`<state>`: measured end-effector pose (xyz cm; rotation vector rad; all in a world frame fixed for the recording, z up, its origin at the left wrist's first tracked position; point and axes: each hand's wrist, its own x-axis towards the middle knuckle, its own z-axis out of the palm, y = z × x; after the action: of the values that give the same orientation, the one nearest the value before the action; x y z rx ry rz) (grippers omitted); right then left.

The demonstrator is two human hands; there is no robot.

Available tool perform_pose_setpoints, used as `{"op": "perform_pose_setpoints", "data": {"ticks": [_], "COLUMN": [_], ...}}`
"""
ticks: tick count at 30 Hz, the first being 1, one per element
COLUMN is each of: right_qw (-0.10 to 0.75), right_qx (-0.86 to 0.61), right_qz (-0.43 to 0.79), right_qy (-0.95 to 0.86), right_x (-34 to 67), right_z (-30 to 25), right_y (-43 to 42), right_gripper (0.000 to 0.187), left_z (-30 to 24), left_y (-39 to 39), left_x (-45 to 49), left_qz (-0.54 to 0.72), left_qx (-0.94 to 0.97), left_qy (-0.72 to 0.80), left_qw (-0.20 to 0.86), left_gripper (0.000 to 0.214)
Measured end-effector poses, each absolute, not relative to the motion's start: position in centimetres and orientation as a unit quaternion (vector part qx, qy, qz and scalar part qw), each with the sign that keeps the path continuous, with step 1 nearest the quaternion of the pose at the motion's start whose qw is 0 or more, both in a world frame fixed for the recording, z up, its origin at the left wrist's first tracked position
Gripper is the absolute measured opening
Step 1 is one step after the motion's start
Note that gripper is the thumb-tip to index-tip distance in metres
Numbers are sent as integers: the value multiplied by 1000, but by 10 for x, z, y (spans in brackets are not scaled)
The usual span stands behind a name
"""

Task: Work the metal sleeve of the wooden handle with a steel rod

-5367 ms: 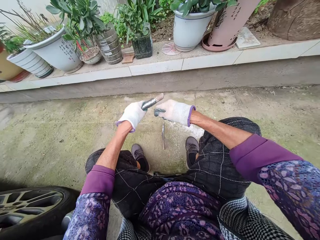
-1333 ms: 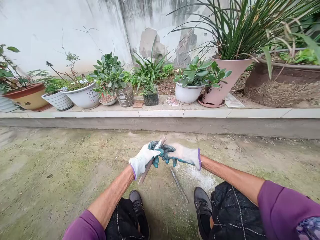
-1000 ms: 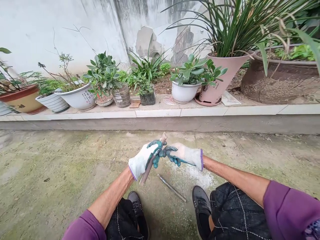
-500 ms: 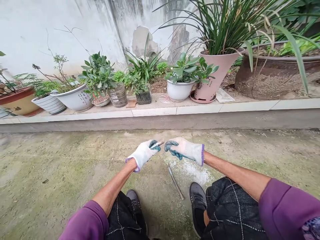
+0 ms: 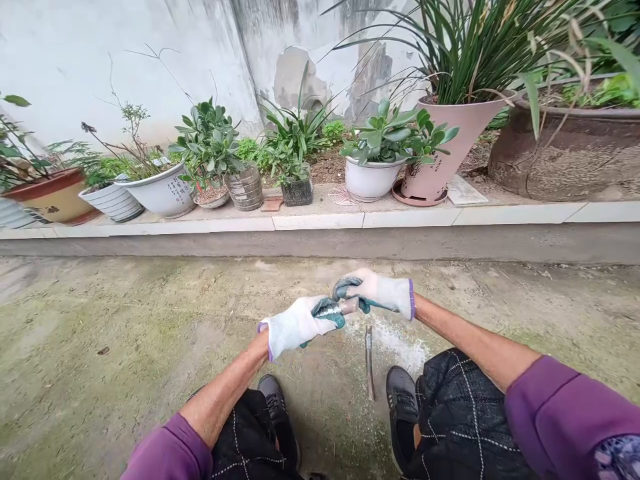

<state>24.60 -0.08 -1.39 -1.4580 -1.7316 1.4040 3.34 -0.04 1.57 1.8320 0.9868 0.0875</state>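
Observation:
Both hands wear white gloves with dark green palms and purple cuffs. My left hand (image 5: 305, 323) is wrapped round a short brown-grey rod (image 5: 349, 306) with a silvery, ridged band by the fingers. Its blunt end points right, close beneath the fingers of my right hand (image 5: 373, 292). Those right fingers are curled and closed; what they hold, if anything, is hidden. Below the hands, in front of my right shoe, is a thin brown stick-like piece (image 5: 369, 363) with a silvery ridged part near its top. I cannot tell whether it hangs or lies on the ground.
White granules (image 5: 400, 343) are scattered on the mossy concrete ground (image 5: 165, 333). Ahead runs a low tiled ledge (image 5: 320, 221) with several potted plants, among them a white pot (image 5: 375, 179) and a tall pink pot (image 5: 437, 150). My shoes (image 5: 401, 393) flank the work spot.
My left hand has moved right with the rod, whose end now reaches under the right hand. The thin piece below has turned from slanted to nearly upright in view. The view has shifted slightly.

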Motion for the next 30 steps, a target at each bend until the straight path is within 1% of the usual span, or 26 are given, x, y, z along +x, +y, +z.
{"op": "perform_pose_setpoints", "data": {"ticks": [3, 5, 9, 11, 12, 14, 17, 18, 20, 21, 23, 27, 30], "right_qw": [291, 293, 228, 198, 191, 194, 188, 177, 152, 147, 161, 203, 223], "right_qx": [-524, -528, -560, -566, -561, -549, -536, -535, -530, -529, -529, -568, -598], "right_qz": [544, 538, 497, 468, 449, 404, 322, 295, 260, 254, 267, 389, 474], "right_qy": [-587, -588, -622, -650, -668, -705, -757, -772, -793, -797, -789, -697, -607], "right_x": [243, 238, 230, 228, 229, 230, 234, 235, 237, 238, 241, 245, 242], "right_z": [-15, -15, -16, -13, -11, -5, 2, 3, 1, -2, -8, -16, -17], "right_y": [1, 0, -6, -10, -12, -15, -17, -17, -15, -13, -9, -2, 1], "right_gripper": [22, 21, 23, 23, 23, 23, 24, 24, 22, 22, 21, 21, 24], "left_z": [21, 18, 8, 4, 1, -3, -9, -10, -11, -11, -8, 6, 14], "left_y": [4, 9, 24, 33, 36, 42, 38, 34, 23, 18, 9, 5, 10], "left_x": [33, 36, 38, 35, 33, 28, 28, 30, 36, 38, 41, 37, 32], "left_qz": [146, 208, 271, 266, 255, 203, 45, -14, -96, -110, -98, -4, 64], "left_qx": [686, 644, 588, 609, 637, 721, 842, 867, 895, 902, 905, 863, 792], "left_qy": [434, 447, 474, 494, 507, 526, 494, 467, 408, 384, 361, 379, 424], "left_qw": [566, 585, 597, 560, 521, 403, 211, 175, 152, 161, 204, 333, 435], "left_gripper": [34, 35, 33, 34, 35, 35, 32, 31, 30, 30, 31, 25, 27]}}
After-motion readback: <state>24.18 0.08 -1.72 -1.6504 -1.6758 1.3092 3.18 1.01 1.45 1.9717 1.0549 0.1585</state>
